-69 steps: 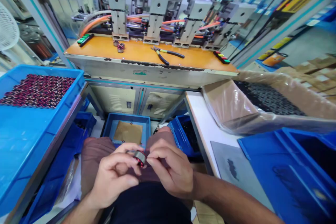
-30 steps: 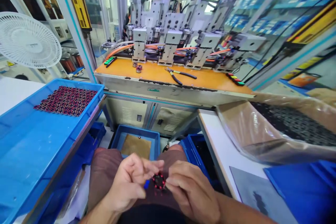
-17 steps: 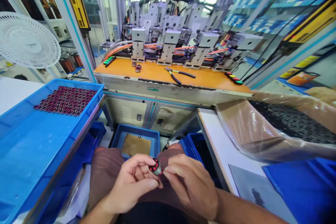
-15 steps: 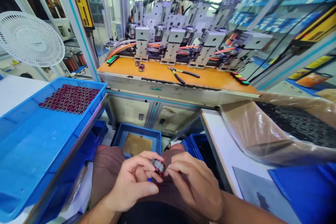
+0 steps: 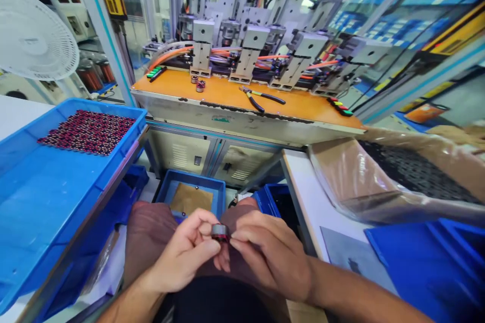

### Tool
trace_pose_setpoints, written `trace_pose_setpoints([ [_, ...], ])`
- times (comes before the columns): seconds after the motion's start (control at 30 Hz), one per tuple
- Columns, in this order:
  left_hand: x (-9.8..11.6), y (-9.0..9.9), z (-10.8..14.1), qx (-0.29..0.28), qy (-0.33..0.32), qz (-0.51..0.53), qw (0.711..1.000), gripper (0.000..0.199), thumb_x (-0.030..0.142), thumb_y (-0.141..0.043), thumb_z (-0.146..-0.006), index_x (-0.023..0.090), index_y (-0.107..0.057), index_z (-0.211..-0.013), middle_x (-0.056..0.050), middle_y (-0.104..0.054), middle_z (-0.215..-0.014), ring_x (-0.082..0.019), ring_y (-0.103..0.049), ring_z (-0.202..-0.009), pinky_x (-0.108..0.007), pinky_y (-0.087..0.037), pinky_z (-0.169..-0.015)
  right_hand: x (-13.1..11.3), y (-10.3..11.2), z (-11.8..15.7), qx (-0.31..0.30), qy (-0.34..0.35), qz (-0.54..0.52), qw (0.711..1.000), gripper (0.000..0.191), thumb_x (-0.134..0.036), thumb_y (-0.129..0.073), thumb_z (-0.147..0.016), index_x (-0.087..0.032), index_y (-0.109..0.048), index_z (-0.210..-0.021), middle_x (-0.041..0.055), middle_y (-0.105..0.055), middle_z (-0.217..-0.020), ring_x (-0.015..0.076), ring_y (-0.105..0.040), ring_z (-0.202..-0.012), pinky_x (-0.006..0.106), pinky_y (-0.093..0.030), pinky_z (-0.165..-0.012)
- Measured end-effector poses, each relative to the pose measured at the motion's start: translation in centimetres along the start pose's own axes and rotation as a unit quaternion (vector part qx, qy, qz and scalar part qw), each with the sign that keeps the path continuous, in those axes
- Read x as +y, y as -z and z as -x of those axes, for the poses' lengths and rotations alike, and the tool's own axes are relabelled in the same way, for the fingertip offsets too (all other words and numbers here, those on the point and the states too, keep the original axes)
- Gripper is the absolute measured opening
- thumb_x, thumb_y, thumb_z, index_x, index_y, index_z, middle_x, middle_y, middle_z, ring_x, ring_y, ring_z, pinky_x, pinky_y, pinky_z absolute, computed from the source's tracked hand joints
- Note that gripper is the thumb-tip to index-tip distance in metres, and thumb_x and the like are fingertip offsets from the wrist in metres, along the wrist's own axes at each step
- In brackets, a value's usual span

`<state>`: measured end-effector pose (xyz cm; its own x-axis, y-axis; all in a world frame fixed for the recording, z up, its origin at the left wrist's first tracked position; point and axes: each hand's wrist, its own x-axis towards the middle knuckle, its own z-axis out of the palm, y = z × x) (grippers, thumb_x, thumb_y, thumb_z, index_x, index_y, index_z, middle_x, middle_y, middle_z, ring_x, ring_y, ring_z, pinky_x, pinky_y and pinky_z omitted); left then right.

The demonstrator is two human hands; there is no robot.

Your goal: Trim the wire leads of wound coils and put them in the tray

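Observation:
A small round metal part (image 5: 220, 232), grey around its side with dark red below, is held above my lap. My left hand (image 5: 191, 250) grips it between thumb and fingers. On its other side, the thumb and index finger of my right hand (image 5: 271, 252) are pinched together at the part's edge; whatever is between those fingertips is too small to make out. Many small dark red parts (image 5: 89, 132) lie packed in rows in the blue tray (image 5: 49, 207) at the left.
An orange bench (image 5: 223, 93) ahead carries pliers (image 5: 261, 98), a few round parts (image 5: 200, 86) and a row of machine units (image 5: 252, 50). A plastic-lined box (image 5: 341, 176) of dark parts stands at right. A blue bin (image 5: 195, 176) lies beyond my knees.
The round part has turned, so its grey side now faces me more levelly, and my left thumb has come against it. The whole view has shifted slightly.

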<state>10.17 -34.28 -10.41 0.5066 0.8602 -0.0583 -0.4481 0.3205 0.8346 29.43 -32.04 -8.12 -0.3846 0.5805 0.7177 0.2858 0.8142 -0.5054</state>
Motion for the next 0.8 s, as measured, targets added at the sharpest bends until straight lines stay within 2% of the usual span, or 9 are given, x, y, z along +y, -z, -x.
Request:
trace_pose_setpoints([
  [0.1, 0.6, 0.0, 0.0, 0.043, -0.048, -0.023, 0.998, 0.018, 0.015, -0.068, -0.089, 0.023, -0.058, -0.102, 0.001, -0.070, -0.092, -0.010, -0.070, -0.076, -0.021, -0.054, -0.070, 0.0, -0.4, -0.5, 0.005, -0.086, -0.037, 0.996, 0.010, -0.012, -0.053, -0.095, -0.017, -0.060, -0.091, 0.0027, -0.064, -0.077, 0.0120, -0.060, -0.070, 0.024, -0.050, -0.064],
  [0.2, 0.7, 0.3, -0.1, 0.050, -0.100, -0.014, 0.994, 0.027, 0.007, -0.074, -0.080, 0.025, -0.060, -0.094, 0.003, -0.067, -0.112, -0.011, -0.069, -0.097, -0.024, -0.054, -0.086, 0.2, -0.5, -1.1, 0.020, -0.136, -0.088, 0.987, 0.013, -0.013, -0.053, -0.094, -0.017, -0.060, -0.083, 0.0014, -0.062, -0.074, 0.0108, -0.058, -0.068, 0.024, -0.049, -0.065],
  [0.27, 0.8, 0.5, -0.3, 0.044, -0.126, 0.009, 0.991, 0.029, 0.013, -0.080, -0.076, 0.026, -0.060, -0.093, 0.003, -0.069, -0.112, -0.016, -0.065, -0.115, -0.030, -0.050, -0.099, 0.5, -0.5, -1.2, 0.031, -0.132, -0.118, 0.984, 0.013, -0.013, -0.054, -0.094, -0.017, -0.059, -0.083, 0.0011, -0.061, -0.073, 0.0106, -0.057, -0.068, 0.024, -0.049, -0.066],
  [0.33, 0.8, 0.7, -0.6, 0.050, -0.121, 0.028, 0.991, 0.031, 0.030, -0.082, -0.077, 0.027, -0.062, -0.101, 0.000, -0.070, -0.113, -0.020, -0.060, -0.123, -0.033, -0.047, -0.105, 0.8, -0.4, -1.2, 0.033, -0.100, -0.138, 0.985, 0.010, -0.013, -0.055, -0.093, -0.016, -0.059, -0.084, 0.0016, -0.061, -0.074, 0.0109, -0.058, -0.070, 0.024, -0.050, -0.068],
  [0.43, 0.9, 0.7, -1.3, 0.034, -0.017, 0.020, 0.999, 0.039, 0.054, -0.065, -0.087, 0.019, -0.065, -0.106, -0.008, -0.070, -0.102, -0.020, -0.067, -0.099, -0.030, -0.053, -0.087, 1.2, -0.4, -1.0, 0.019, -0.055, -0.155, 0.986, 0.008, -0.011, -0.055, -0.093, -0.015, -0.059, -0.088, 0.0025, -0.063, -0.075, 0.0107, -0.059, -0.071, 0.024, -0.050, -0.068],
  [0.5, 0.9, 0.6, -1.5, -0.004, 0.070, 0.019, 0.997, 0.044, 0.056, -0.055, -0.092, 0.014, -0.067, -0.096, -0.008, -0.068, -0.082, -0.017, -0.066, -0.075, -0.027, -0.052, -0.070, 1.4, -0.4, -0.9, 0.014, -0.049, -0.153, 0.987, 0.008, -0.011, -0.055, -0.094, -0.014, -0.060, -0.089, 0.0032, -0.064, -0.075, 0.0104, -0.059, -0.071, 0.023, -0.050, -0.068],
  [0.57, 0.8, 0.6, -1.5, -0.021, 0.108, 0.016, 0.994, 0.040, 0.053, -0.057, -0.092, 0.013, -0.065, -0.092, -0.005, -0.065, -0.069, -0.014, -0.062, -0.063, -0.024, -0.049, -0.061, 1.5, -0.4, -0.8, 0.012, -0.046, -0.144, 0.989, 0.008, -0.013, -0.055, -0.094, -0.015, -0.060, -0.089, 0.0035, -0.065, -0.076, 0.0105, -0.060, -0.071, 0.023, -0.050, -0.067],
  [0.7, 0.7, 0.5, -1.2, 0.029, 0.061, -0.046, 0.997, 0.020, 0.032, -0.066, -0.091, 0.018, -0.061, -0.105, 0.001, -0.067, -0.068, -0.009, -0.062, -0.061, -0.018, -0.048, -0.061, 1.4, -0.2, -0.7, 0.021, -0.047, -0.116, 0.992, 0.007, -0.013, -0.057, -0.094, -0.015, -0.060, -0.088, 0.0030, -0.065, -0.076, 0.0107, -0.060, -0.070, 0.024, -0.050, -0.067],
  [0.8, 0.7, 0.2, -1.1, 0.069, 0.003, -0.081, 0.994, 0.017, 0.018, -0.066, -0.090, 0.022, -0.058, -0.105, 0.003, -0.068, -0.070, -0.008, -0.065, -0.060, -0.017, -0.050, -0.058, 1.3, -0.2, -0.7, 0.038, -0.078, -0.099, 0.991, 0.009, -0.013, -0.057, -0.093, -0.017, -0.059, -0.085, 0.0018, -0.065, -0.074, 0.0104, -0.058, -0.068, 0.024, -0.049, -0.066],
])
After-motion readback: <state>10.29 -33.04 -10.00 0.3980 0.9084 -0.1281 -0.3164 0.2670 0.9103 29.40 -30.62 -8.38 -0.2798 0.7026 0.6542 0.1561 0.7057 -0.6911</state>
